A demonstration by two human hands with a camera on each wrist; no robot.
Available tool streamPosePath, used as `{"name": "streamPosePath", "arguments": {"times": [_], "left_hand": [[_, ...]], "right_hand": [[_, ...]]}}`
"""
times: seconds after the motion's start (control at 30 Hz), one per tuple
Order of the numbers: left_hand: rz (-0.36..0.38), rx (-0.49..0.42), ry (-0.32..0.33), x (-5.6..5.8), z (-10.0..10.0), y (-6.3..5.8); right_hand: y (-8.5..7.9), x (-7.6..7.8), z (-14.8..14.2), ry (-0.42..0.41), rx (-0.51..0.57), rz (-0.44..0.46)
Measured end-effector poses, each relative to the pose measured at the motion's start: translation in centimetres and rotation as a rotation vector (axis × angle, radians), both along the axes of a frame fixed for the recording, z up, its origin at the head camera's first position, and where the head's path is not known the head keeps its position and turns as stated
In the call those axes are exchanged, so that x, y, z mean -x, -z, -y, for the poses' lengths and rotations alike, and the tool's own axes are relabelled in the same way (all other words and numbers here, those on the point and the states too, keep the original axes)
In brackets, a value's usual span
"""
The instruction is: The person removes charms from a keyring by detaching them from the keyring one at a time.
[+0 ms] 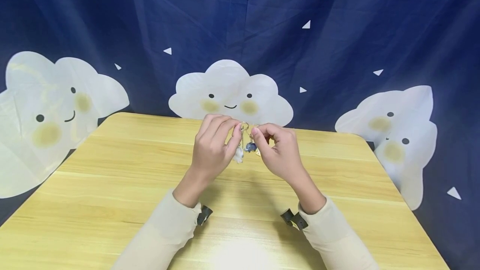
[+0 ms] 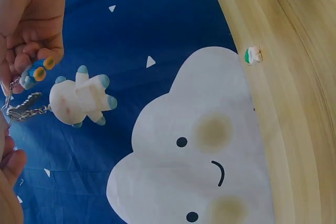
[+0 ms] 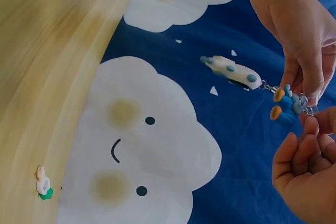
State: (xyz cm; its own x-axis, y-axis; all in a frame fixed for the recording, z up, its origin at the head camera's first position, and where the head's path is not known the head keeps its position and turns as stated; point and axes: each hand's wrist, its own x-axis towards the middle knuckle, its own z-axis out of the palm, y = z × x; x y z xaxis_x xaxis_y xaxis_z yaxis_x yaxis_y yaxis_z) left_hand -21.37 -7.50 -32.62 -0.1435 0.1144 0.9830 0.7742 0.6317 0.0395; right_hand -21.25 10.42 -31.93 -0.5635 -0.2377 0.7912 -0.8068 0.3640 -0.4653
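Between both hands, above the table, hangs a keychain (image 1: pixel 245 126) with a metal ring. Its white animal charm (image 2: pixel 79 98) has pale blue paws and dangles from a short chain beside a silver clasp (image 2: pixel 23 107). A blue charm (image 3: pixel 286 108) with orange feet hangs closer to the right hand; from the head it appears as a small dark blue figure. My left hand (image 1: pixel 213 145) pinches the keychain's ring between thumb and fingertips. With thumb and finger, my right hand (image 1: pixel 279 149) pinches the keychain's other side; its fingers hide the exact contact point.
On the wooden table (image 1: pixel 150 203) lies a small white and green figure (image 2: pixel 253 55), partly covered by the right hand in the head view. A dark blue curtain (image 1: pixel 210 20) with cloud faces hangs behind the table's far edge.
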Motion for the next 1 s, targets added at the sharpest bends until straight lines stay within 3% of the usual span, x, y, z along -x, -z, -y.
{"name": "streamPosePath", "arguments": {"times": [0.13,0.27,0.43,0.63,1.0], "left_hand": [[-0.008,-0.027,0.02,0.04,0.03,-0.05],[0.026,-0.043,0.039,0.08,0.07,-0.06],[0.099,-0.037,0.057,0.15,0.11,0.02],[0.173,0.031,0.049,0.2,0.05,0.21],[0.176,0.077,0.021,0.02,0.05,0.28]], "right_hand": [[0.15,-0.15,0.2,-0.018,-0.013,0.059],[0.17,-0.16,0.09,-0.01,-0.031,0.059],[-0.02,-0.02,-0.27,0.01,-0.052,0.001],[-0.22,0.16,-0.64,0.029,-0.104,-0.094],[-0.23,0.38,-0.76,0.045,-0.153,-0.166]]}}
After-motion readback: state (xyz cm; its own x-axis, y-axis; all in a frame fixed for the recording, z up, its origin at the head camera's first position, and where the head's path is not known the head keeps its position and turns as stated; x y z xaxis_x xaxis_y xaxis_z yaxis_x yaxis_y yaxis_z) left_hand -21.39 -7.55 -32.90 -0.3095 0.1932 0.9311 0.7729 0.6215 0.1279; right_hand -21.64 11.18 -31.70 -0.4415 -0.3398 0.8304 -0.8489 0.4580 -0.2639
